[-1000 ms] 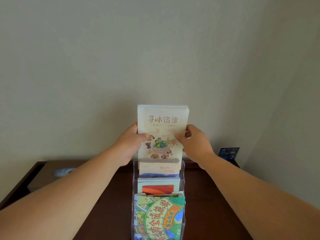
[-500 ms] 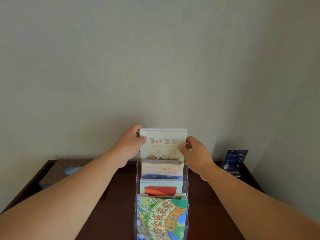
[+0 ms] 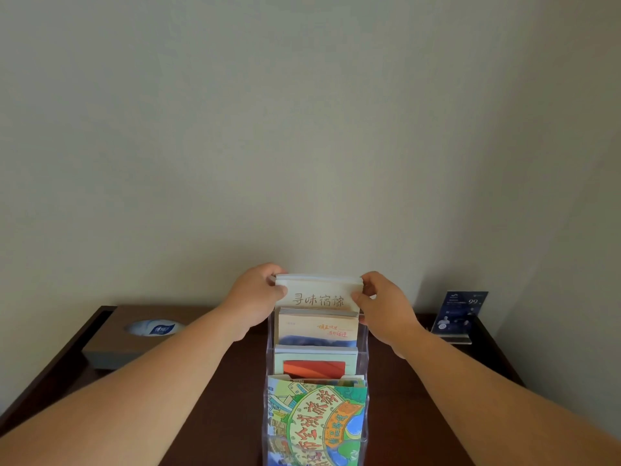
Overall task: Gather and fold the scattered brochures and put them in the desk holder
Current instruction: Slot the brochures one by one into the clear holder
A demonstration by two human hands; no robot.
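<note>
A clear tiered desk holder (image 3: 363, 351) stands on the dark wooden desk (image 3: 221, 391). A cream stack of brochures (image 3: 319, 295) sits deep in its rear tier, only the top strip showing. My left hand (image 3: 258, 297) grips the stack's left top corner. My right hand (image 3: 383, 302) pinches its right top corner. In front, three lower tiers hold a cream-and-blue brochure (image 3: 317, 327), a white one with a red panel (image 3: 316, 363) and a green cartoon one (image 3: 316, 418).
A brown tissue box (image 3: 131, 334) lies at the desk's back left. A dark blue sign in a clear stand (image 3: 458, 312) is at the back right. The plain wall rises right behind the holder.
Both hands have lowered the cream stack from well above the holder down into the rear tier. The view has tilted, showing more of the desk.
</note>
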